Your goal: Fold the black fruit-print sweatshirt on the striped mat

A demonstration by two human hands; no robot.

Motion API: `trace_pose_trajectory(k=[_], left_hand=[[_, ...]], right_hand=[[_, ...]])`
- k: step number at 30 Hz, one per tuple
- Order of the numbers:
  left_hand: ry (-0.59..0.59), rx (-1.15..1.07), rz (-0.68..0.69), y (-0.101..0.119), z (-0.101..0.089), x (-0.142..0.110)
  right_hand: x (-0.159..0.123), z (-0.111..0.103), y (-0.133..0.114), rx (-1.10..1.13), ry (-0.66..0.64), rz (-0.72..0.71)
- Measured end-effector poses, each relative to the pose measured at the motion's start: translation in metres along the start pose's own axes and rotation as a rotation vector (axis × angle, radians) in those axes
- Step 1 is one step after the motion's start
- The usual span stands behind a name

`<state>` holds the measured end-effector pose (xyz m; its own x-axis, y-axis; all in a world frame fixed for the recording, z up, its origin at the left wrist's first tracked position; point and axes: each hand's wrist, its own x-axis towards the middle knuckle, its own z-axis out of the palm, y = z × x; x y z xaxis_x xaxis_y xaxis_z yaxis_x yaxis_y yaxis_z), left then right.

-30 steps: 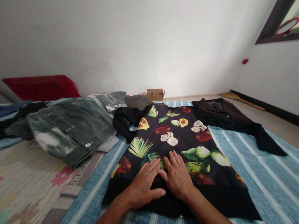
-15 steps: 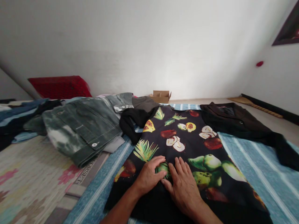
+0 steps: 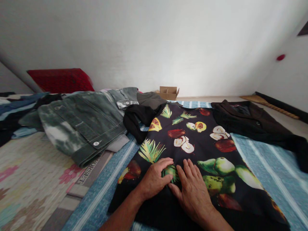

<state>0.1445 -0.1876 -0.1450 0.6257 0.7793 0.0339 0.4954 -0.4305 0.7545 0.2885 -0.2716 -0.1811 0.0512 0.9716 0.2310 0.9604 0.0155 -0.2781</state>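
A black sweatshirt (image 3: pixel 192 141) printed with fruit and leaves lies spread out face up, its neckline pointing away from me. One black sleeve is bunched at its left; the other stretches out to the right. My left hand (image 3: pixel 156 176) rests on the lower middle of the print, fingers curved loosely with a gap between thumb and forefinger. Beside it my right hand (image 3: pixel 191 186) lies flat on the same fabric, thumb angled toward the left hand. Neither hand grips the cloth.
A grey-green denim jacket (image 3: pixel 84 125) lies left of the sweatshirt, near a pile of clothes (image 3: pixel 21 109). Beneath is a blue striped cloth (image 3: pixel 255 154). A dark brown garment (image 3: pixel 252 118) lies at right. A cardboard box (image 3: pixel 168 93) and a red object (image 3: pixel 60 80) stand by the wall.
The view has tilted and shifted slightly, so the clothes beyond the hands sit a little higher in the picture. Both hands keep nearly the same place on the sweatshirt.
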Motion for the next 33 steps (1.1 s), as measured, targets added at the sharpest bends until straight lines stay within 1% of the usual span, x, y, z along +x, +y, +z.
trace_pose_trajectory(k=[6, 13, 24, 33], left_hand=[[0.004, 0.000, 0.013, -0.0007, 0.0005, -0.0005], [-0.002, 0.012, 0.015, 0.0013, 0.0005, -0.0013], [-0.017, 0.025, 0.027, -0.0025, 0.0027, -0.0019], [-0.021, 0.036, 0.031, 0.0010, 0.0012, -0.0023]], right_hand=[[-0.0012, -0.0003, 0.0007, -0.006, 0.012, -0.010], [-0.0004, -0.0005, 0.0012, -0.012, -0.020, 0.000], [-0.0013, -0.0025, 0.0000, -0.017, 0.009, -0.004], [-0.0006, -0.0018, 0.0014, -0.002, 0.000, -0.004]])
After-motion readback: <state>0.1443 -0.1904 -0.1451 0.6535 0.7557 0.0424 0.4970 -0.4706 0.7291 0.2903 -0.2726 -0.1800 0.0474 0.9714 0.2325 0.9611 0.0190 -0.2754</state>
